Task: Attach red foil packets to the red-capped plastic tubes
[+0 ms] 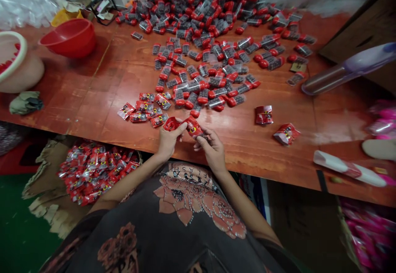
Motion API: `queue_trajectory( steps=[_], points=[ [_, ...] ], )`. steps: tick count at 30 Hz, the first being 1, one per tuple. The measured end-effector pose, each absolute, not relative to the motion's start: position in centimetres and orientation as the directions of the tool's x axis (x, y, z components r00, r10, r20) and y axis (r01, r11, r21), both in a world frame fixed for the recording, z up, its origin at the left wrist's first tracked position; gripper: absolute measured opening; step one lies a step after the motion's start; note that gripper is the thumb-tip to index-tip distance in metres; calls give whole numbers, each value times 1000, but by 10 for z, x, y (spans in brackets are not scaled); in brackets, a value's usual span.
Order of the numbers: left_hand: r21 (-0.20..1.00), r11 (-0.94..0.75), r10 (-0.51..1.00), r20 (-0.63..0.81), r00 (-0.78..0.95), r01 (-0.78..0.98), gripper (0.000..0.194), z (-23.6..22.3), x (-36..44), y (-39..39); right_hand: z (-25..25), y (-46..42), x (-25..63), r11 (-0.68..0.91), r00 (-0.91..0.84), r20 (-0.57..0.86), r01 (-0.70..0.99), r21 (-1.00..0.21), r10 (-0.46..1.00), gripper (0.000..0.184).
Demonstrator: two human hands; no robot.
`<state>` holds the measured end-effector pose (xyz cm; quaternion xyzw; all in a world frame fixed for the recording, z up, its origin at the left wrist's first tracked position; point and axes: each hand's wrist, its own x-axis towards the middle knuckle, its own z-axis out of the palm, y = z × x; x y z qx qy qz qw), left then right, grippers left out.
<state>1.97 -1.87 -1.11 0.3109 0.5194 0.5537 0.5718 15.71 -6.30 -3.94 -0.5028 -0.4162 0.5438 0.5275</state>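
Both my hands are closed near the table's front edge. My left hand pinches red printed plastic, with one red piece sticking out past its fingers on the left. Between the two hands is a red printed plastic sleeve, and my right hand grips its lower right end. Whether anything sits inside the sleeve is hidden. Just left of my hands lies a small heap of similar red printed sleeves. Beyond them spread many clear tubes with red caps and dark contents.
More capped tubes pile against the wall. A red bowl and a white tub stand at left. Two red packets lie at right, near a clear cylinder. Below the table, a torn carton holds red packets.
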Motion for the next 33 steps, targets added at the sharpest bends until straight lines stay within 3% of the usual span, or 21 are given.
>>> queue_trajectory(
  steps=[8,18,22,28,33],
  points=[
    [947,145,950,-215,-228,-288,35,-14,19,-20,-40,-66,155,-96,55,-107,-171,-981,993,35],
    [893,232,959,-276,-63,-385,36,-11,14,-19,-39,-64,156,-118,96,-138,-183,-976,986,34],
    [880,246,958,-284,-36,-406,38,-12,17,-25,-38,-62,157,-64,106,-78,-126,-990,991,33],
    [883,304,945,-328,-6,-359,32,-16,24,-30,-40,-65,153,-45,149,-51,-48,-998,988,52],
    [886,286,945,-324,-47,-366,31,-13,17,-23,-41,-64,158,-94,76,-105,-130,-987,992,30]
  ],
)
